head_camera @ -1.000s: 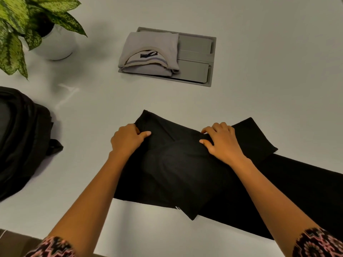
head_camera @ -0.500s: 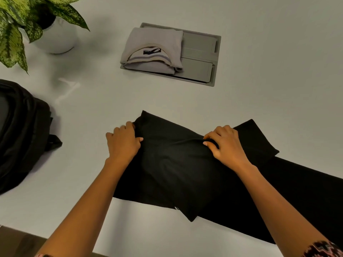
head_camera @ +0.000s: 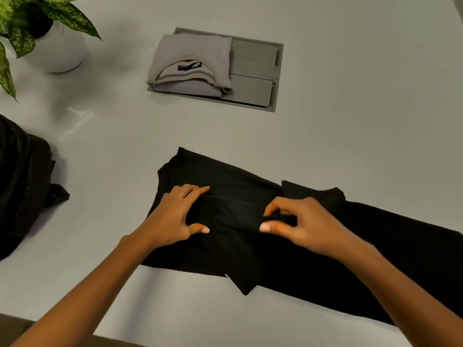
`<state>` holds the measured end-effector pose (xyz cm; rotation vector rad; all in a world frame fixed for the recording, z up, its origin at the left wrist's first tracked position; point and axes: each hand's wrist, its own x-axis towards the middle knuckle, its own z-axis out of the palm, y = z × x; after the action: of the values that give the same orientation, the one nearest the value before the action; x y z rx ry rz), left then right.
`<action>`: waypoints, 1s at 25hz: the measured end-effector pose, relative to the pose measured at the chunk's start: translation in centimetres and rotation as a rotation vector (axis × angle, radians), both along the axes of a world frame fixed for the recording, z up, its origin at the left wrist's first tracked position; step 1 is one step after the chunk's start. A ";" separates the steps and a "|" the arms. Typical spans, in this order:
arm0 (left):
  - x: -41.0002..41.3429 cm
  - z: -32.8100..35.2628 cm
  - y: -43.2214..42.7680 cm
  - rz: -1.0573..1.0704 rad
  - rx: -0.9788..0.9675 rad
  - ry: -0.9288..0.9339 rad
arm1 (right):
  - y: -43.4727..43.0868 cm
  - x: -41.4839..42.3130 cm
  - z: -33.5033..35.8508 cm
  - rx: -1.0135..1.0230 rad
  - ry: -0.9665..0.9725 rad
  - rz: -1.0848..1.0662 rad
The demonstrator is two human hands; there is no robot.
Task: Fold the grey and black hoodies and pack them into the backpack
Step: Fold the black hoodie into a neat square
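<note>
Your left hand (head_camera: 175,216) lies open, pinning the black hoodie (head_camera: 250,246) at table centre so it can't slide; your right hand (head_camera: 298,221) pinches a fold. The folded grey hoodie (head_camera: 190,63) waits at twelve o'clock, the backpack (head_camera: 22,186) at nine.

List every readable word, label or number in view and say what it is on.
Nothing can be read.
Black neck label inside the collar of the folded grey hoodie: pale marks, too blurred to read.
Black hoodie, backpack, plant pot: no text visible.
</note>
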<state>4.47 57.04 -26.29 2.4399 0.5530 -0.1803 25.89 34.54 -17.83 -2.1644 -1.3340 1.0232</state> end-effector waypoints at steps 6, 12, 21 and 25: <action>-1.4 1.5 -0.1 -0.117 -0.017 -0.203 | -3.2 -7.4 -2.3 -0.449 -0.188 0.083; -5.2 2.1 -0.5 -0.304 0.052 -0.032 | -4.5 -10.2 -4.0 0.012 -0.126 0.075; -5.0 2.8 1.4 -0.124 -0.152 0.005 | -4.1 -9.2 -3.2 -0.172 0.174 -0.133; -3.2 2.8 2.2 -0.025 -0.285 -0.012 | -7.9 -3.9 -2.3 -0.601 0.118 -0.104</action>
<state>1.29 59.28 -23.45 2.1701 0.4573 -0.2376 21.98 26.63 -20.12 -2.4990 -0.9227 1.6394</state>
